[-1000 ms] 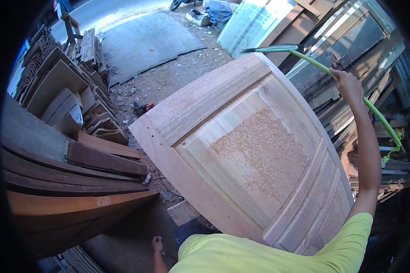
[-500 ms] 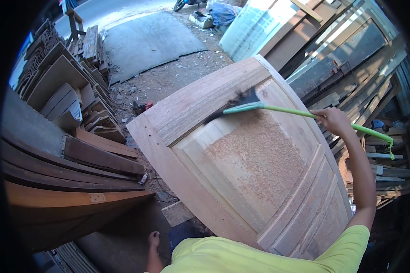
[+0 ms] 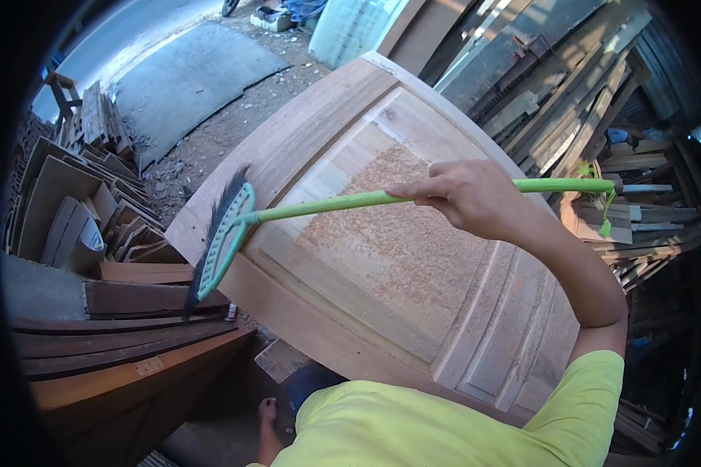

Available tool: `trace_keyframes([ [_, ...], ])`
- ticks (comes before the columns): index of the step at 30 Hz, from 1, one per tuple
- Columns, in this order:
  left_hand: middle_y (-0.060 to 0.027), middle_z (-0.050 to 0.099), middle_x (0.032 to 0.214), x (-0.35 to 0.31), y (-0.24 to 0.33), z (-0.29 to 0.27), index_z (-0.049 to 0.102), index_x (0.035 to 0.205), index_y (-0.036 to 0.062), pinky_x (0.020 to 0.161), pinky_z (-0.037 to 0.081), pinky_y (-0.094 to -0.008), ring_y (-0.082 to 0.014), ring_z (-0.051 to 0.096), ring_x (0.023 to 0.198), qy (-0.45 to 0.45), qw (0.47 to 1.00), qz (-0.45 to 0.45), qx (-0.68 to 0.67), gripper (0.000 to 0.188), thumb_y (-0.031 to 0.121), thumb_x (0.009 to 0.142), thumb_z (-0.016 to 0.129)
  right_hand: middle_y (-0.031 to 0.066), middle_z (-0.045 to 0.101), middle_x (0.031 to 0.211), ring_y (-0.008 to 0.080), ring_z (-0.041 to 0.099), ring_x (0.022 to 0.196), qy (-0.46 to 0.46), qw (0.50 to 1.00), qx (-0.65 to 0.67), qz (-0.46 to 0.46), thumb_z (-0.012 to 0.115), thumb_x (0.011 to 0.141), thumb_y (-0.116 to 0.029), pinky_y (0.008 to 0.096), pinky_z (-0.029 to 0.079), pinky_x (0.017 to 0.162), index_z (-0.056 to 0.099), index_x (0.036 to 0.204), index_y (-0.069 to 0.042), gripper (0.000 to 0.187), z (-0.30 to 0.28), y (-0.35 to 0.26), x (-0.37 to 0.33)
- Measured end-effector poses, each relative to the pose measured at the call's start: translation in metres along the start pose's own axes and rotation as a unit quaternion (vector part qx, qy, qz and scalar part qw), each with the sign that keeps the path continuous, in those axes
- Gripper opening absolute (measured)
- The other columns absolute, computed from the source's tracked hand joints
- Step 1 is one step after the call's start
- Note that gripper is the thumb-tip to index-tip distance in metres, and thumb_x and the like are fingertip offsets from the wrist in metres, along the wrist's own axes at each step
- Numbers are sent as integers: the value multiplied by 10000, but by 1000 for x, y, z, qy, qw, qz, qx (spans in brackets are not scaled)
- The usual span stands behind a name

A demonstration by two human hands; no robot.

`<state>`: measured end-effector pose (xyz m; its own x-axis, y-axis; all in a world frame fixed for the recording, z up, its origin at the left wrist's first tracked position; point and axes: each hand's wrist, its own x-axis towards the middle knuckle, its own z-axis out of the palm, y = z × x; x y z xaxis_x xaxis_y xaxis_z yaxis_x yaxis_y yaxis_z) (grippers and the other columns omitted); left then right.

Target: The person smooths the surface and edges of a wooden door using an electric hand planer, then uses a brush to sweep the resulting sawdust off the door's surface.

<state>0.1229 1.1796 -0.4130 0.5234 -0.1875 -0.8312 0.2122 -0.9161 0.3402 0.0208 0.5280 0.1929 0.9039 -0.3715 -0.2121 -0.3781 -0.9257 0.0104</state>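
Observation:
My right hand [image 3: 475, 198] is closed round the green handle of a broom [image 3: 327, 205], out in front of me over a wooden panel door [image 3: 304, 148]. The broom's pale green head and black bristles reach across the door's left edge, tilted on their side. Reddish sawdust and shavings [image 3: 397, 241] cover much of the recessed panel, thickest toward its middle and right. Low at my left side, away from the door, my left hand [image 3: 268, 409] hangs with its fingers curled; whether anything is in it cannot be made out.
Curved dark boards and an orange-brown plank [image 3: 140, 370] stand close on the left, with stacked wood offcuts [image 3: 78, 202] beyond. Timber and old frames [image 3: 568, 101] lean along the right. A grey sheet [image 3: 195, 78] lies on the ground ahead, near a road.
The broom has swung left from the panel's far part to past the door's left edge, and my right hand moved left with it. The view has shifted too.

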Motion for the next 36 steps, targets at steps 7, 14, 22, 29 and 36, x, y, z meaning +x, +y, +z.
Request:
trace_keyframes([
  [7, -86, 798, 1067, 14, 11, 6, 782, 1261, 63, 898, 585, -361, -183, 735, 956, 15, 997, 74, -15, 275, 247, 1065, 724, 39, 823, 956, 272, 784, 848, -123, 941, -231, 217, 761, 1011, -259, 451, 591, 718, 844, 1257, -391, 292, -64, 192, -89],
  [14, -89, 807, 1085, 21, 10, 7, 783, 1247, 61, 924, 583, -355, -180, 741, 985, 8, 997, 68, -32, 268, 247, 1064, 722, 158, 796, 988, 380, 785, 942, 124, 780, -454, 413, 755, 988, -294, 503, 611, 817, 762, 1249, -156, 295, -115, 252, -190],
  [22, -84, 803, 1120, 41, 26, -11, 786, 1247, 66, 951, 577, -354, -182, 737, 1022, 7, 994, 110, 14, 258, 240, 1069, 716, 115, 793, 1076, 265, 713, 938, 88, 962, -108, 236, 678, 1081, -428, 440, 562, 865, 812, 1288, -131, 386, -83, 56, -134],
  [29, -97, 794, 1151, 34, 4, 6, 779, 1253, 37, 970, 571, -354, -183, 728, 1052, -13, 993, 115, -4, 264, 219, 1077, 705, 41, 804, 929, 215, 743, 851, -192, 977, -24, 93, 730, 1042, -315, 402, 566, 719, 792, 1369, -371, 338, -29, -23, -110],
  [36, -104, 796, 1156, 18, -5, 8, 776, 1255, 28, 986, 567, -359, -196, 727, 1071, -41, 994, 90, 38, 275, 227, 1074, 717, 96, 821, 981, 341, 802, 888, -170, 782, -430, 419, 661, 1057, -295, 480, 640, 752, 835, 1063, -216, 192, -12, 282, -338],
])
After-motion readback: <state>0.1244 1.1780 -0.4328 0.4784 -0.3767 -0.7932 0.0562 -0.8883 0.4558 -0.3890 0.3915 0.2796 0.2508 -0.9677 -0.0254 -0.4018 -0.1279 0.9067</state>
